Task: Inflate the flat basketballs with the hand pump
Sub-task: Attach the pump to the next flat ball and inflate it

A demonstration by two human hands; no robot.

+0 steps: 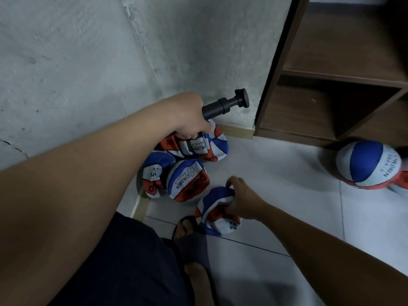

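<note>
The hand pump [225, 106] is black and cylindrical; its long axis points to 2 o'clock, T-handle leading. The left hand [189, 117] grips its barrel. The right hand [244, 200] pinches a crumpled flat basketball [215, 212] on the floor, at 5 o'clock from the pump.

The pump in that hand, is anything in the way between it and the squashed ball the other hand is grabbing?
Yes. The left hand holds the pump up over three other flat balls, which lie between it and the flat ball gripped by the right hand.
</note>
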